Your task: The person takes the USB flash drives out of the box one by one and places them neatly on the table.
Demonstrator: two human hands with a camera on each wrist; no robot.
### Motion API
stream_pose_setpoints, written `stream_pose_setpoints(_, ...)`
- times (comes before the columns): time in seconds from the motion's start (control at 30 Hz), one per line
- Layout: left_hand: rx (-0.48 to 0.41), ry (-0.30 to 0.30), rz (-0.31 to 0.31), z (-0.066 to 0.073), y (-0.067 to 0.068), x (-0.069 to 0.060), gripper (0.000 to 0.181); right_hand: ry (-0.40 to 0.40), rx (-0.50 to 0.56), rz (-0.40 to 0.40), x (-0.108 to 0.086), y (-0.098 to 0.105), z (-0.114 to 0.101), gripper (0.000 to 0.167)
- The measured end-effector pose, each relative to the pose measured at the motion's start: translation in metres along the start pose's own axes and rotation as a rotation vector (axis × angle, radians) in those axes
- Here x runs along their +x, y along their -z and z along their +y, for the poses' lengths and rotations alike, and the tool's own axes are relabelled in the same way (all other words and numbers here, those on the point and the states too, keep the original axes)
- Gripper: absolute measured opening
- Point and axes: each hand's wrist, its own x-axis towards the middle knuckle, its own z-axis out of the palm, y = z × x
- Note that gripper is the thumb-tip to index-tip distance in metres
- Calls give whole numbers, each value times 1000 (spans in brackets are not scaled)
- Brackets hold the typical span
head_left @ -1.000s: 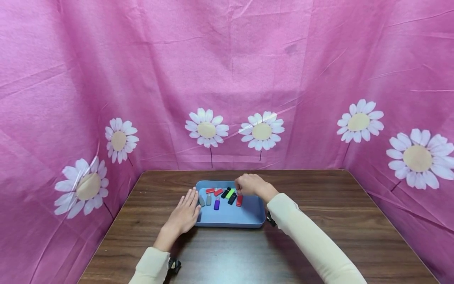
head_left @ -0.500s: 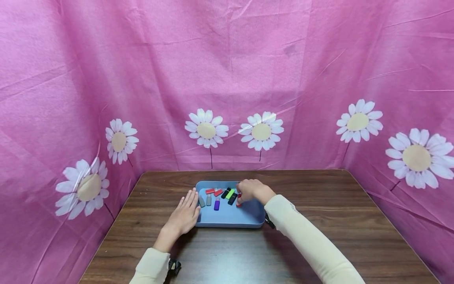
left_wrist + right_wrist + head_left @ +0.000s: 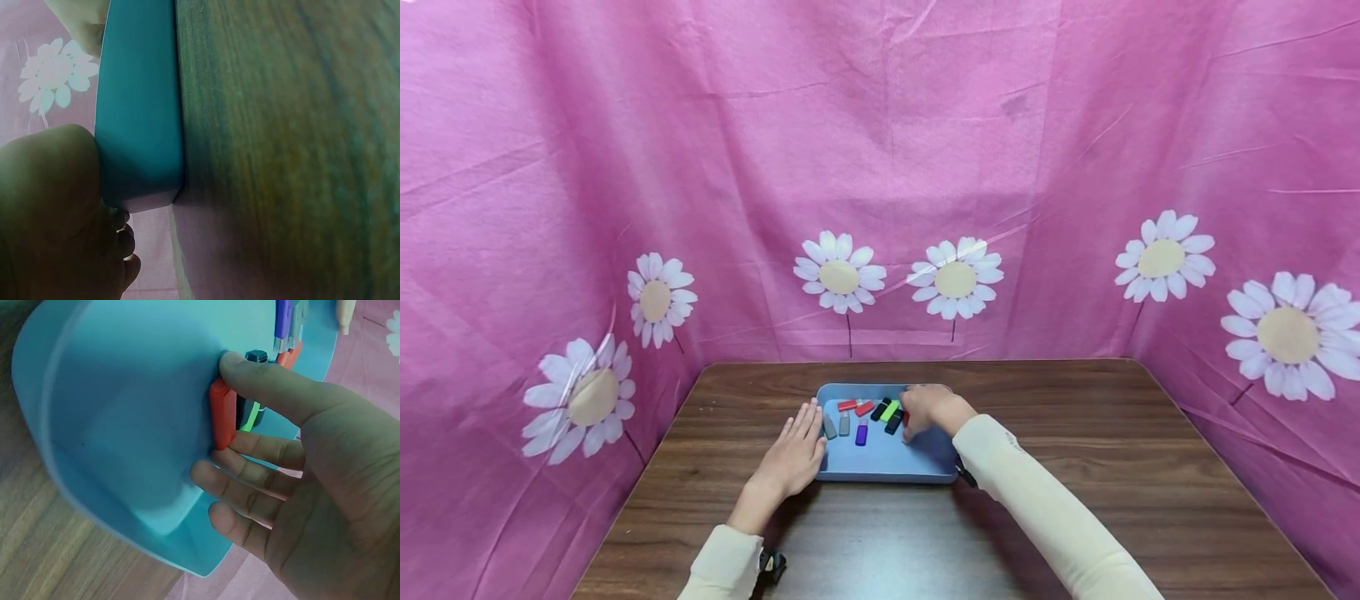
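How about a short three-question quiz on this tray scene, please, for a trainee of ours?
1. What colour is the USB stick between the right hand's thumb and fingers?
2. True or false: the left hand holds the purple stick.
3. The bright green stick lies between two sticks of which colour: A grey, B black, C red?

Key:
1. Red.
2. False; the left hand is at the tray's left end.
3. B, the black sticks.

Right grip (image 3: 927, 410) has lowered, seemingly pinching the red stick (image 3: 223, 414) end to end.
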Motion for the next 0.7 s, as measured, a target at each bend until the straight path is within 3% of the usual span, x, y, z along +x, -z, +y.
stream_pose_setpoints(0.1,-10,-7,15,0,-1,0,60,-2,21,-1,0,1,1,39)
stream_pose_setpoints(0.3,-11,-5,8,-1,-3,-1,61,38,18,-2,0,-3,5,52)
stream_pose_setpoints(0.7,-12,8,6,1,-2,-1,60,64,59,12,2,-3,11,44)
